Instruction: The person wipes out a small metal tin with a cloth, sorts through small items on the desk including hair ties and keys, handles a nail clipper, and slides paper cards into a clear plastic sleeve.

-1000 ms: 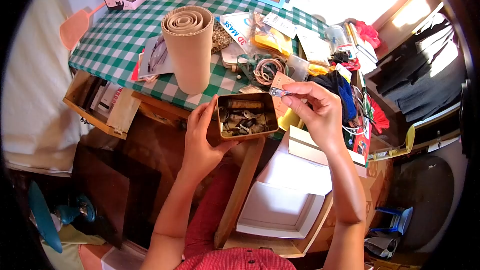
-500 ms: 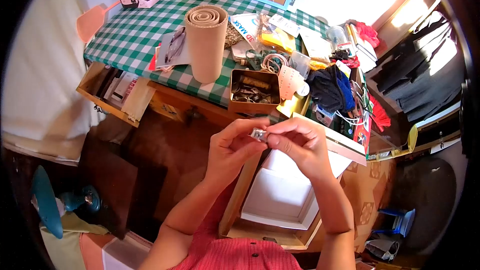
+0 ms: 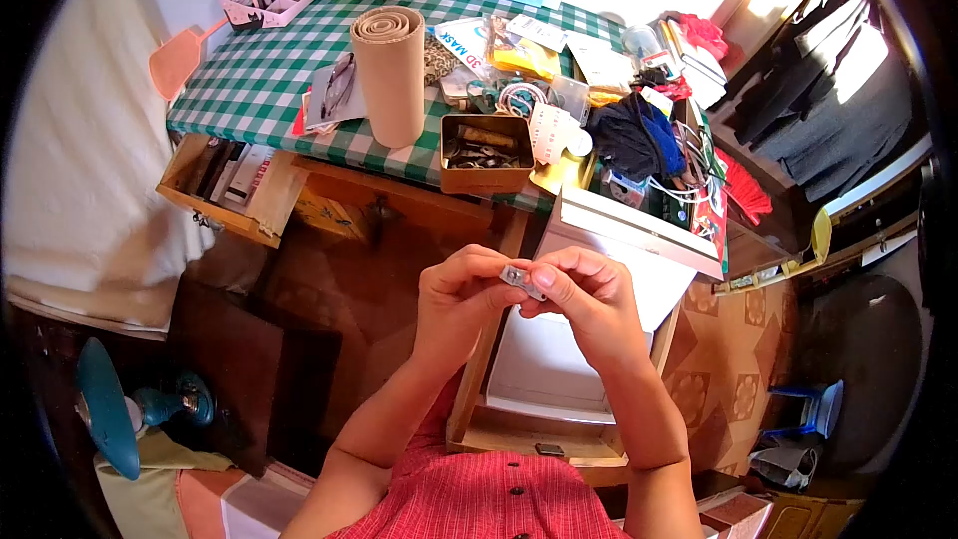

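A small clear and silvery piece (image 3: 521,281), too small to name for sure, is pinched between the fingertips of both hands. My left hand (image 3: 459,291) grips its left end with thumb and forefinger. My right hand (image 3: 584,299) is closed on its right end, with the thumb on top. Both hands are above an open drawer (image 3: 479,379) that holds a white box (image 3: 544,369). Just beyond them, at the table's front edge, stands a brown tin (image 3: 487,180) with small metal items inside.
On the checkered tablecloth (image 3: 259,80) stands a rolled cardboard sheet (image 3: 391,90). Packets, cords and a dark blue cloth (image 3: 639,135) are piled to the right. Another drawer (image 3: 225,190) is pulled out at the left. A teal lamp (image 3: 110,409) sits low on the left.
The view has shifted, so the table sits a little higher and further left. The small piece has been turned and shows more of its length between my fingers. Both hands keep hold of it.
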Demonstrator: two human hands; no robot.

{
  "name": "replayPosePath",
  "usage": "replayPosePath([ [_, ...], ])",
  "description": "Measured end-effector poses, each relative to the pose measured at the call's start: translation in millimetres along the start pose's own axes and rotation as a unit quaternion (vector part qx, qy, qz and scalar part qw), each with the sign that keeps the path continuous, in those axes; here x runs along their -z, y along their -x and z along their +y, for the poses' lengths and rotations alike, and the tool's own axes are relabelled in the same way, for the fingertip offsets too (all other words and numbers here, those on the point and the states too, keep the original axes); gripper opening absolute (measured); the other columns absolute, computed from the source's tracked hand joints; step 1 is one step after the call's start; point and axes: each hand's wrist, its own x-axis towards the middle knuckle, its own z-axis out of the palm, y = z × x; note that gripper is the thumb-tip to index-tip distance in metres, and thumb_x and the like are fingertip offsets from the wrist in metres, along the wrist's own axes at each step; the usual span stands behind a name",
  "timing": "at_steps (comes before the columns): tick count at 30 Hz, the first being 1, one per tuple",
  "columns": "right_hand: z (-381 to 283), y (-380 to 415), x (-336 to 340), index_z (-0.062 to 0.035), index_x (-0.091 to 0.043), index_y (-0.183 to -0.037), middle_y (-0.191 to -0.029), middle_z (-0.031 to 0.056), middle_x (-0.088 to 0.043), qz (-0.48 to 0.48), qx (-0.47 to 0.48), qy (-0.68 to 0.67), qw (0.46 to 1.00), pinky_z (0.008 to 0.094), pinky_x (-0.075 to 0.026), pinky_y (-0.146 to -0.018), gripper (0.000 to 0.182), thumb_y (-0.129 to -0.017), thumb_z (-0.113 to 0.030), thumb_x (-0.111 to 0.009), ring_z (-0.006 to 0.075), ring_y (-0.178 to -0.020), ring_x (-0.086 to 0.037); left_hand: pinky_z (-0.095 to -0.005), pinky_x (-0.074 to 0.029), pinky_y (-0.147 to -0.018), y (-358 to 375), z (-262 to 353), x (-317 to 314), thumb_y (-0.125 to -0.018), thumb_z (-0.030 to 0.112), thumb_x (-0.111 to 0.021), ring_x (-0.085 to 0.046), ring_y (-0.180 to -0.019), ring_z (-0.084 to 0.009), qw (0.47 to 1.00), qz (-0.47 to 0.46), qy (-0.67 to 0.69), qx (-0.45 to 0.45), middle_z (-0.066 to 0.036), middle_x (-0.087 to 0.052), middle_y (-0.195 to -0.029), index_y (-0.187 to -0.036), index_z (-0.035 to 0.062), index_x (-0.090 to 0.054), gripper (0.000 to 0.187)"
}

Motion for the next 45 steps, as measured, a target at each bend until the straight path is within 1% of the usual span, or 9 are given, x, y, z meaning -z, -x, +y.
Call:
replayPosePath([
  [7,0,22,2,0.0011,-0.067,-0.096,-0.091,0.0077,-0.068,0.023,0.032,0.041,0.998,0.0268,-0.054,-0.076,0.013,-0.089,-0.009,-0.065,0.0141,-0.082,-0.065,-0.0241,-0.051,-0.078,11,7,-12,-0.081,-0.005,-0.067,-0.063,-0.085,-0.0109,0.989,0.005,0.124,0.077,-0.006,-0.067,-0.095,-0.1,-0.0002,-0.065,0.019],
  [19,-20,56,18,-0.0001,-0.067,-0.092,-0.084,0.0069,-0.067,0.036,0.078,0.226,0.97,0.0274,-0.052,-0.076,0.007,-0.085,-0.002,-0.067,0.0133,-0.081,-0.064,-0.0233,-0.051,-0.078,29,27,-34,-0.086,-0.001,-0.064,-0.064,-0.087,-0.0105,0.984,-0.079,-0.12,0.104,-0.006,-0.067,-0.093,-0.107,-0.002,-0.06,0.021],
  [24,-22,66,32,-0.0019,-0.067,-0.089,-0.084,0.0089,-0.067,0.029,0.097,0.314,0.944,0.0278,-0.05,-0.072,0.005,-0.084,-0.003,-0.067,0.0162,-0.079,-0.064,-0.0264,-0.053,-0.079,29,37,-41,-0.085,-0.004,-0.062,-0.065,-0.086,-0.0137,0.954,-0.112,-0.14,0.24,-0.007,-0.066,-0.093,-0.102,-0.0032,-0.062,0.017],
  [28,-19,68,38,-0.0042,-0.065,-0.087,-0.08,0.0092,-0.065,0.02,0.115,0.431,0.895,0.031,-0.049,-0.067,0.006,-0.082,-0.006,-0.067,0.022,-0.074,-0.062,-0.0249,-0.052,-0.073,23,47,-43,-0.082,-0.003,-0.063,-0.064,-0.081,-0.0119,0.924,-0.153,-0.291,0.194,-0.006,-0.064,-0.086,-0.098,-0.004,-0.064,0.016],
  [30,-13,66,38,-0.0051,-0.065,-0.087,-0.078,0.0086,-0.064,0.015,0.143,0.475,0.868,0.0322,-0.049,-0.066,0.007,-0.082,-0.007,-0.068,0.0233,-0.073,-0.061,-0.0247,-0.05,-0.067,20,54,-41,-0.08,0.001,-0.063,-0.062,-0.074,-0.0104,0.851,-0.209,-0.461,0.139,-0.005,-0.063,-0.08,-0.095,-0.0048,-0.065,0.016],
  [34,-1,59,20,-0.0034,-0.063,-0.086,-0.075,0.0079,-0.062,-0.004,0.305,0.605,0.735,0.0336,-0.05,-0.064,0.013,-0.076,-0.007,-0.07,0.0249,-0.072,-0.06,-0.0257,-0.049,-0.064,21,60,-24,-0.079,0.004,-0.065,-0.06,-0.07,-0.0093,0.802,-0.235,-0.533,0.135,-0.006,-0.063,-0.077,-0.096,-0.0044,-0.066,0.019],
  [37,7,58,7,-0.0016,-0.063,-0.087,-0.078,0.0066,-0.063,-0.014,0.395,0.64,0.659,0.0322,-0.051,-0.063,0.017,-0.073,-0.004,-0.072,0.0234,-0.076,-0.061,-0.0246,-0.05,-0.066,26,65,-14,-0.081,0.004,-0.066,-0.061,-0.074,-0.0092,0.851,-0.147,-0.456,0.218,-0.006,-0.066,-0.08,-0.096,-0.0034,-0.067,0.017],
  [40,24,60,-4,0.0048,-0.065,-0.093,-0.085,0.0089,-0.063,0.001,0.505,0.639,0.58,0.0309,-0.053,-0.067,0.029,-0.066,-0.006,-0.067,0.0222,-0.081,-0.061,-0.0238,-0.052,-0.074,35,67,0,-0.084,0.005,-0.068,-0.063,-0.082,-0.0106,0.926,-0.065,-0.174,0.327,-0.007,-0.068,-0.09,-0.097,-0.0024,-0.067,0.014],
  [45,34,56,-16,0.0012,-0.067,-0.1,-0.088,0.0101,-0.065,-0.021,0.498,0.532,0.685,0.0298,-0.053,-0.07,0.023,-0.077,-0.003,-0.067,0.0206,-0.084,-0.062,-0.0243,-0.051,-0.075,57,65,6,-0.081,0.003,-0.07,-0.063,-0.083,-0.012,0.963,-0.022,-0.173,0.205,-0.006,-0.067,-0.089,-0.097,-0.0012,-0.069,0.017],
])
